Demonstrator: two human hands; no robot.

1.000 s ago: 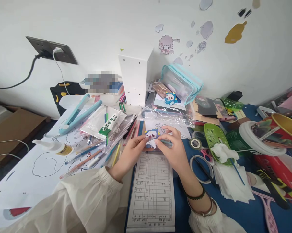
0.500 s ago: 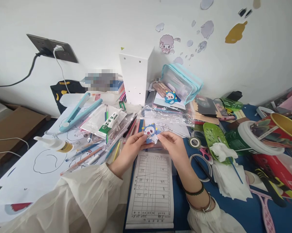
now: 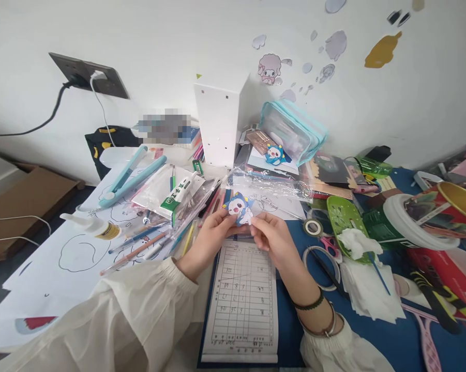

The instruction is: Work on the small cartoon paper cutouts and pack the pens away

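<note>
Between my two hands is a small blue and white cartoon cutout (image 3: 238, 207) with yellow tips, its printed face turned toward me. My left hand (image 3: 217, 227) pinches its lower left side between thumb and fingers. With thumb and forefinger, my right hand (image 3: 269, 230) grips its lower right edge. Below the hands lies a form pad (image 3: 242, 299) printed with a grid and some handwritten numbers. A similar blue cutout (image 3: 275, 154) rests on the pile of papers near the clear pouch (image 3: 290, 132).
Pencils and plastic packets (image 3: 166, 194), a hair straightener (image 3: 130, 181) and a glue bottle (image 3: 93, 226) lie on the left over drawn sheets (image 3: 77, 253). On the right are tape rolls (image 3: 312, 227), a green dish (image 3: 343, 214), tissues (image 3: 368, 289) and a tub (image 3: 403, 219). A white box (image 3: 219, 124) stands behind.
The cutout has been raised slightly and turned a little, showing more of its body. Both hands keep hold of it. The whole view has shifted slightly.
</note>
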